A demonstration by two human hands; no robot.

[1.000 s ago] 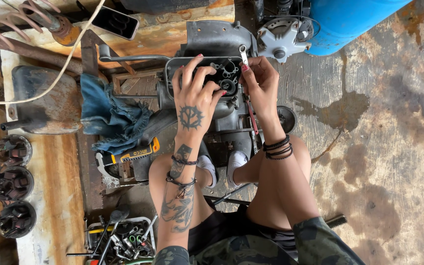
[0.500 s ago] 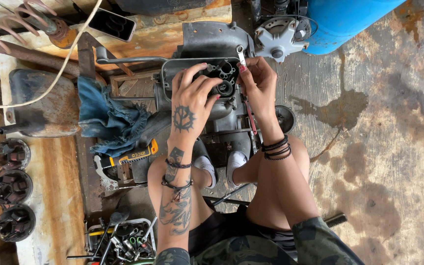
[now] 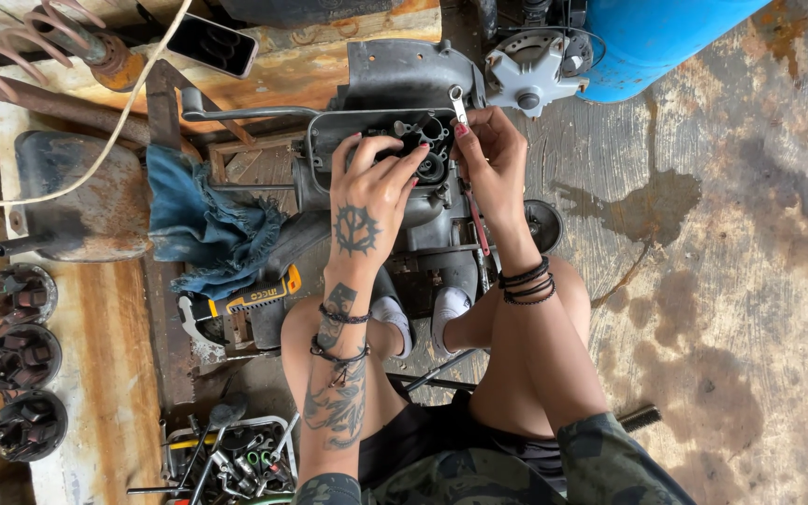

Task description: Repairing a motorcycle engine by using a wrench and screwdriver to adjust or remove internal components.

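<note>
Engine casing [image 3: 404, 70] is sitting on the floor, cover already off; left hand [image 3: 367, 201] is gripping the black inner part [image 3: 430, 140], right hand [image 3: 493, 154] pinching a small wrench [image 3: 458, 101], fastening still unfinished.

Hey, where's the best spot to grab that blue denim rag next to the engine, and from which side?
Probably pinch the blue denim rag at its bunched, frayed lower right corner, coming from above. There the folds stand up loosely beside the yellow-handled tool, while its upper part lies flat against the dark metal tank.
</note>
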